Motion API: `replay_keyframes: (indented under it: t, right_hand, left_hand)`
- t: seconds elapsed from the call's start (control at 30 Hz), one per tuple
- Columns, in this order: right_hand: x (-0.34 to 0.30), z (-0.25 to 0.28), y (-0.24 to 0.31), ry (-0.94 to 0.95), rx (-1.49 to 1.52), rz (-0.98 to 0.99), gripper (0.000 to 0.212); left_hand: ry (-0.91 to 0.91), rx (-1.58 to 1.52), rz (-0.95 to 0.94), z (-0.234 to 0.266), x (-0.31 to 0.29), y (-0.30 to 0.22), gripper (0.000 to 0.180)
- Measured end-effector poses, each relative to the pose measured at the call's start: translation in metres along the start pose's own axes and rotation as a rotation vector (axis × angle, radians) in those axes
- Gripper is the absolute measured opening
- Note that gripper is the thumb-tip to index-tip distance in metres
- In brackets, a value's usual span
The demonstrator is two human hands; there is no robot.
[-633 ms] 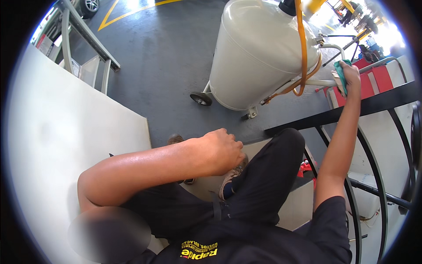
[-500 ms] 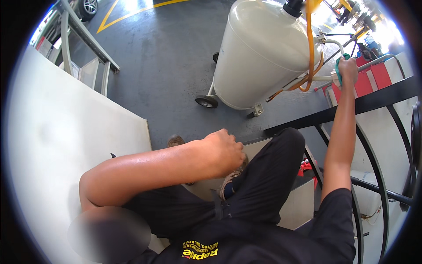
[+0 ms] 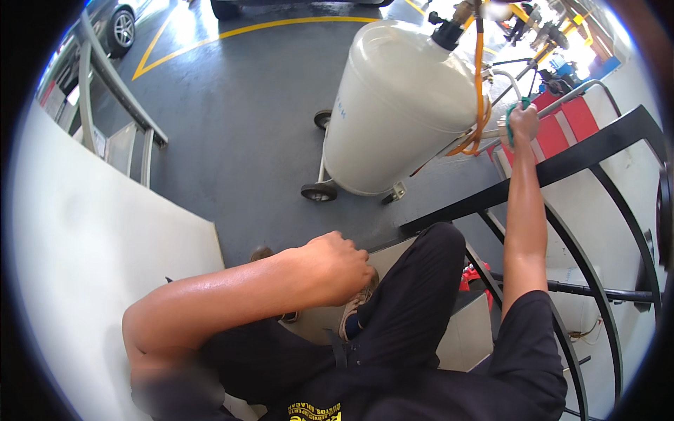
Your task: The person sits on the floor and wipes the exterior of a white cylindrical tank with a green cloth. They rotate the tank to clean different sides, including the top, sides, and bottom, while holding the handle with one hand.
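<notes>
My right hand (image 3: 524,122), arm stretched forward over a black railing (image 3: 562,163), is closed around a green cloth (image 3: 511,125). The cloth lies against the pale tube handle (image 3: 491,134) of a large white tank (image 3: 400,105). Black wheels (image 3: 319,191) carry the tank, and an orange hose (image 3: 479,77) loops down its right side. In front of my body, above my dark trousers (image 3: 414,302), my left hand (image 3: 335,269) is curled into a loose fist. Its palm faces away, so anything inside it is hidden. It appears apart from the tank.
A white panel (image 3: 105,224) borders the left, beside a grey metal frame (image 3: 123,88). A car wheel (image 3: 122,29) shows at the far left. Yellow lines (image 3: 267,25) mark the grey floor (image 3: 246,119). Red-and-white panels (image 3: 579,118) stand beyond my right hand.
The whole view has shifted, so the tank, railing and both arms appear further left and mostly lower. My right hand keeps its hold on the cloth at the handle; the left stays curled.
</notes>
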State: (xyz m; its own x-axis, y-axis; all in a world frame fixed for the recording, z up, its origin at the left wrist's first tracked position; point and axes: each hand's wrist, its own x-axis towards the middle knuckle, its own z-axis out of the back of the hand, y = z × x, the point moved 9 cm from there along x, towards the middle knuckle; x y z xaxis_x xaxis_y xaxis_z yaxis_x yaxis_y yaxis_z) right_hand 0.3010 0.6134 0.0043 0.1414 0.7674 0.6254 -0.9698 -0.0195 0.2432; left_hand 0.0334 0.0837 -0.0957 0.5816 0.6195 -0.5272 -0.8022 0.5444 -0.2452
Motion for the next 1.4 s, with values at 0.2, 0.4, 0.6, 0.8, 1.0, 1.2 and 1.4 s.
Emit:
replay_keyframes:
  t: [0.2,0.4,0.6,0.8,1.0,1.2,1.4]
  right_hand:
    - [-0.130,0.129,0.105,-0.477,0.663,0.260,0.037]
    - [-0.296,0.097,0.279,-0.025,0.212,1.009,0.061]
    - [-0.268,0.040,0.379,0.070,0.012,1.114,0.066]
    - [-0.196,-0.021,0.430,0.268,-0.085,0.820,0.069]
    - [-0.304,0.047,0.356,0.226,0.152,1.123,0.065]
    - [-0.179,0.049,0.314,0.231,0.261,0.620,0.058]
    - [-0.199,0.003,0.369,0.483,0.265,1.134,0.054]
  left_hand:
    - [-0.048,0.053,0.086,0.013,0.000,0.018,0.047]
    - [-0.032,0.058,0.055,0.012,0.002,0.008,0.046]
    - [-0.073,0.035,0.099,0.017,-0.010,0.013,0.045]
    - [-0.152,0.093,0.088,0.031,0.004,0.018,0.045]
    - [-0.148,0.011,0.184,0.029,-0.027,0.042,0.045]
    - [-0.091,0.017,0.244,0.025,-0.015,0.067,0.042]
    - [-0.786,0.040,0.303,0.121,0.011,0.110,0.037]
